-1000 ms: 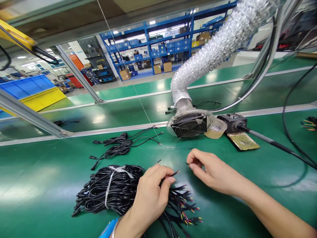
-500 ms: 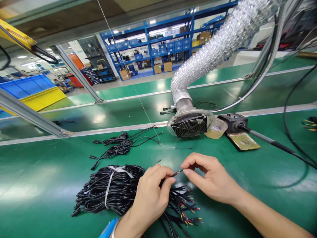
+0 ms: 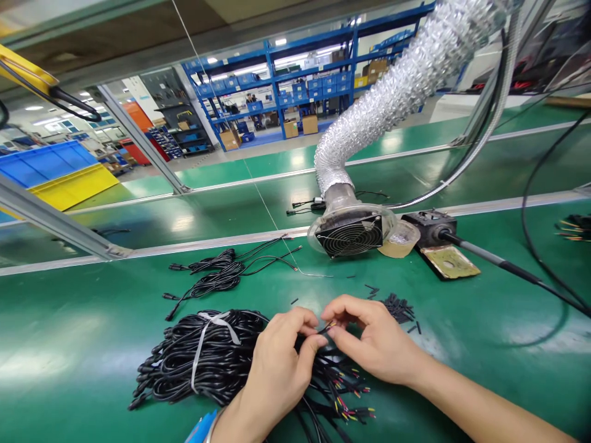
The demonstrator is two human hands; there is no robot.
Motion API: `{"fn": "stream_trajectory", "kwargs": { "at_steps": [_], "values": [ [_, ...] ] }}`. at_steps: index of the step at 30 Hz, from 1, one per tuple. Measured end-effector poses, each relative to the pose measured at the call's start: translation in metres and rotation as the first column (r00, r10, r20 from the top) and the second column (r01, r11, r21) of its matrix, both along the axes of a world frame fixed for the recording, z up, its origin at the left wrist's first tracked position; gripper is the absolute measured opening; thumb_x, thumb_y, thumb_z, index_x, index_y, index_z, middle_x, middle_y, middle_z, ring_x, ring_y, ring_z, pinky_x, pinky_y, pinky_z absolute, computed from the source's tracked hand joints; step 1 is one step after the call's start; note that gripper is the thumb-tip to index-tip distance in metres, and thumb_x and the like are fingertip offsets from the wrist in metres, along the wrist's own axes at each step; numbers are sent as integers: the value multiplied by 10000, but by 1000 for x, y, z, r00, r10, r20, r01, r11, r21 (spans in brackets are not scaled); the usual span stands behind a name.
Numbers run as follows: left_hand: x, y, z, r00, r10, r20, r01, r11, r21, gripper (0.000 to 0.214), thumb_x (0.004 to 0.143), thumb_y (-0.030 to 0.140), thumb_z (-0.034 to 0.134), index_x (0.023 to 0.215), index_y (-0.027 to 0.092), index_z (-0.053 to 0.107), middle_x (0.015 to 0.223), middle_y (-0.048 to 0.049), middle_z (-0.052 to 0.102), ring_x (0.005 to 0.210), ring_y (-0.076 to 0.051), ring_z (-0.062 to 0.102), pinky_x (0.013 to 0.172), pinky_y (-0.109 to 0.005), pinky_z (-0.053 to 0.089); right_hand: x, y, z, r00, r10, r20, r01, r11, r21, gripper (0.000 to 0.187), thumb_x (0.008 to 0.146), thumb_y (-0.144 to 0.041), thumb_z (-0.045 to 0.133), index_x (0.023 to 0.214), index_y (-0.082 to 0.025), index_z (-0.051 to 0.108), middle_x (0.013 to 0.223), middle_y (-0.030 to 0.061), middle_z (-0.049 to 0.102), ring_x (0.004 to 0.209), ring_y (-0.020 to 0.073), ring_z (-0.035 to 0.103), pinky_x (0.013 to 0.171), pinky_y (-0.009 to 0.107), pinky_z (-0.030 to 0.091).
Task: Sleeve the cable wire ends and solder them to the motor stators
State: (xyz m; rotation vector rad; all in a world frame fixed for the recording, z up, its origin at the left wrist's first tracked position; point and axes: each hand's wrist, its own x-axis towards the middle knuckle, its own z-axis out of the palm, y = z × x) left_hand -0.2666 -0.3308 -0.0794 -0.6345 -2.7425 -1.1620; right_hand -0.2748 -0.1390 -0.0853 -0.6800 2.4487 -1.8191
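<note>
The left hand (image 3: 282, 354) pinches a black cable end (image 3: 325, 328) between thumb and fingers, the right hand (image 3: 375, 339) is closed at its tip, and that end sits above the green bench (image 3: 69, 332), between the tied cable bundle (image 3: 221, 363) and a pile of short black tubes (image 3: 399, 309).

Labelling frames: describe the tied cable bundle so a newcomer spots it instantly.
On the green bench below the silver duct, find the left hand. The black cable bundle lies just left of it. Its pale band sets it apart from the smaller coils behind.
</note>
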Motion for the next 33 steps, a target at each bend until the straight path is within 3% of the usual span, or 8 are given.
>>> {"fn": "stream_trajectory", "kwargs": {
  "at_steps": [4, 6, 8, 15, 20, 26, 29, 33],
  "values": [
    [-1, -1, 1, 1000, -12, -15, 12, 1000, 4, 119, 875, 144, 596, 967, 218, 610, 875, 6, 693, 807, -169, 670, 765, -306, 504, -26, 39, 2, 995, -89, -34, 95, 967, 235, 155, 834, -225, 610, 979, -221, 666, 950, 11, 694, 834, 158, 630, 762, 271, 504],
    [-1, -1, 3, 999, -12, -30, 12, 1000, 8, 124, 893, 148, 565, 975, 216, 627, 869, -3, 690, 797, -170, 667, 759, -308, 503, -43, 65, 0, 961, -247, -126, 277, 840, 467, 129, 863, -288, 571, 896, -220, 675, 931, 22, 694, 841, 182, 615, 774, 305, 488],
    [-1, -1, 4, 999, -11, -32, 11, 1000, 9, 129, 900, 145, 546, 962, 213, 636, 857, -9, 685, 793, -172, 663, 748, -305, 502, -55, 82, -5, 949, -272, -159, 313, 764, 563, 124, 839, -261, 567, 811, -208, 676, 847, 44, 686, 856, 227, 586, 774, 345, 459],
    [1, -2, 4, 1000, 11, 27, -11, 1000, -5, 118, 915, 160, 522, 915, 214, 627, 837, -4, 668, 786, -171, 647, 731, -294, 493, -61, 69, -25, 965, -185, -186, 262, 673, 692, 178, 802, -140, 555, 629, -182, 560, 685, 82, 574, 784, 258, 472, 738, 374, 375],
    [1, -2, 5, 996, 28, 86, -27, 1000, -6, 115, 924, 171, 516, 916, 215, 622, 854, 1, 670, 791, -165, 638, 738, -290, 483, -44, 56, -7, 973, -134, -188, 225, 723, 653, 167, 937, -176, 431, 788, -186, 507, 774, 53, 564, 767, 211, 486, 719, 330, 400],
    [1, 0, 7, 993, 25, 118, -24, 1000, -7, 114, 922, 172, 513, 893, 213, 615, 836, 2, 662, 789, -169, 630, 732, -293, 474, -8, 28, 19, 991, 32, -134, 7, 961, 276, 122, 933, -145, 462, 916, -216, 560, 879, 10, 595, 771, 144, 550, 707, 261, 448],
    [0, -1, 8, 992, 21, 125, -20, 1000, -12, 113, 928, 177, 509, 897, 217, 611, 833, 3, 655, 782, -170, 620, 733, -299, 468, -1, 18, 18, 986, 15, -167, 10, 988, 153, 147, 894, -121, 512, 990, -215, 571, 878, 7, 609, 753, 134, 565, 706, 253, 475],
    [-1, -1, 7, 992, 11, 123, -9, 1000, -17, 114, 931, 181, 508, 896, 220, 610, 833, 2, 655, 778, -173, 615, 730, -301, 467, 0, 15, 12, 979, -37, -198, 61, 991, 120, 207, 880, -113, 534, 1057, -217, 560, 840, -6, 610, 718, 127, 575, 682, 246, 498]
  ]
}}
